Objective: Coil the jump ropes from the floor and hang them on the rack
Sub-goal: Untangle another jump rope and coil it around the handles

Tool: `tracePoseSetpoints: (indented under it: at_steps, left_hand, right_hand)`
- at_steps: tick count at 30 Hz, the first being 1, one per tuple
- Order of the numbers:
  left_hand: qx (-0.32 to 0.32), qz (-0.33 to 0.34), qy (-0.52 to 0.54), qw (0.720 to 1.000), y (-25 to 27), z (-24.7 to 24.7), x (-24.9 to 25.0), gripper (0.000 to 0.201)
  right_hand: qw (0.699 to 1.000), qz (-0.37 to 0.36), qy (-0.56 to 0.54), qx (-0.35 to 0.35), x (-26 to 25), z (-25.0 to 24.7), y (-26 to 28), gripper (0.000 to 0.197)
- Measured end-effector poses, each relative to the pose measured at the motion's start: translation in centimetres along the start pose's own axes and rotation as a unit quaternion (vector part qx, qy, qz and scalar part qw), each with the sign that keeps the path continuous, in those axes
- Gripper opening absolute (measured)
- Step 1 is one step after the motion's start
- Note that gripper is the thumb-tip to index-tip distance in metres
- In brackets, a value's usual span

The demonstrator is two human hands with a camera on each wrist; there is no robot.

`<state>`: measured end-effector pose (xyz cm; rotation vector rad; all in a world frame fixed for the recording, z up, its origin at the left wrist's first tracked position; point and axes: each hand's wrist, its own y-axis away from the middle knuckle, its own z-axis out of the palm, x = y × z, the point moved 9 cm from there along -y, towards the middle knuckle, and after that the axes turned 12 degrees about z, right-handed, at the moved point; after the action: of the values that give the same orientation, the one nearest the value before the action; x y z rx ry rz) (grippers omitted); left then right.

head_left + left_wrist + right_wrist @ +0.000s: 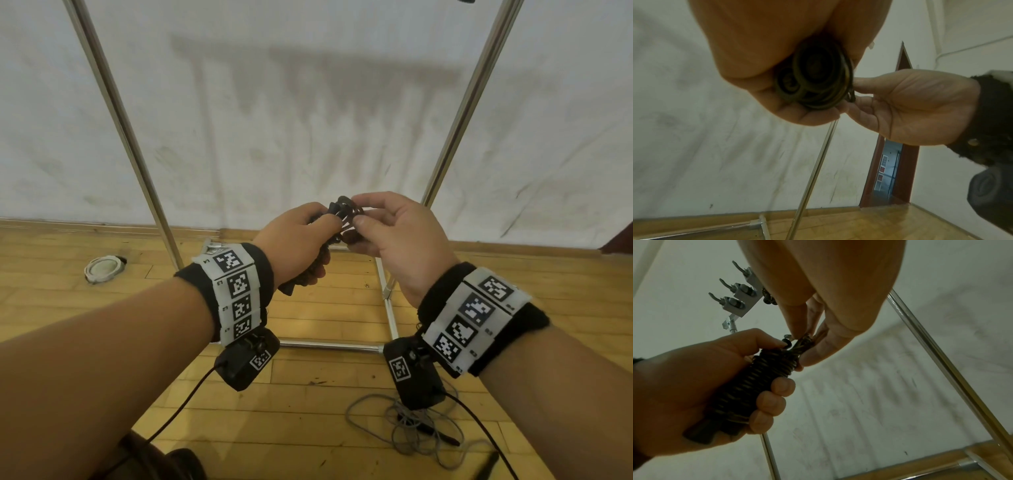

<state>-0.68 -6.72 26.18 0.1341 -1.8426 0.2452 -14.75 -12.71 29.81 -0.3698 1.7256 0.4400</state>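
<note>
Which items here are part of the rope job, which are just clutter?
In the job:
- dark coiled rope, gripped by left hand, its end pinched by right hand
- grey rope loose on the floor
- rack with hooks

Lying about:
- white round floor fitting
- doorway

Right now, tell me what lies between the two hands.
The coiled jump rope: left hand grips it, right hand pinches its top, per the head view.

The left hand (298, 236) hides most of the coiled rope (342, 219).
</note>
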Motion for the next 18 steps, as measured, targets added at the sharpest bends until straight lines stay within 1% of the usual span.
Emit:
tracePoseSetpoints:
  at_steps: [5,7,9,11,13,16,18]
  left_hand:
    - [0.017,0.009,0.003,1.0,0.1,0.2,0.4,0.022]
    - [0.03,0.017,0.001,0.999,0.1,0.1,0.5,0.02]
    - [0.04,0.023,-0.007,0.999,0.2,0.1,0.7,0.015]
    - [0.038,0.024,-0.014,0.999,0.3,0.2,0.8,0.011]
    - [0.023,0.024,-0.02,0.999,0.5,0.5,0.8,0.014]
    - [0.008,0.02,-0.008,1.0,0.5,0.8,0.9,0.016]
    - [0.003,0.016,0.014,1.0,0.5,0.7,0.9,0.016]
  right_hand:
    - [0.999,0.001,-0.046,0.009,0.2,-0.2,-0.1,0.028]
    - [0.997,0.016,-0.075,0.017,0.7,-0.2,-0.3,0.027]
    - [0.994,0.043,-0.097,0.025,1.6,-0.1,-0.5,0.027]
    - [0.992,0.076,-0.096,0.026,2.5,0.1,-0.5,0.026]
    - [0.993,0.091,-0.078,0.021,2.9,0.3,-0.6,0.026]
    - [0.996,0.08,-0.048,0.006,2.5,0.3,-0.6,0.032]
    - [0.997,0.066,-0.036,-0.009,2.0,0.5,-0.5,0.031]
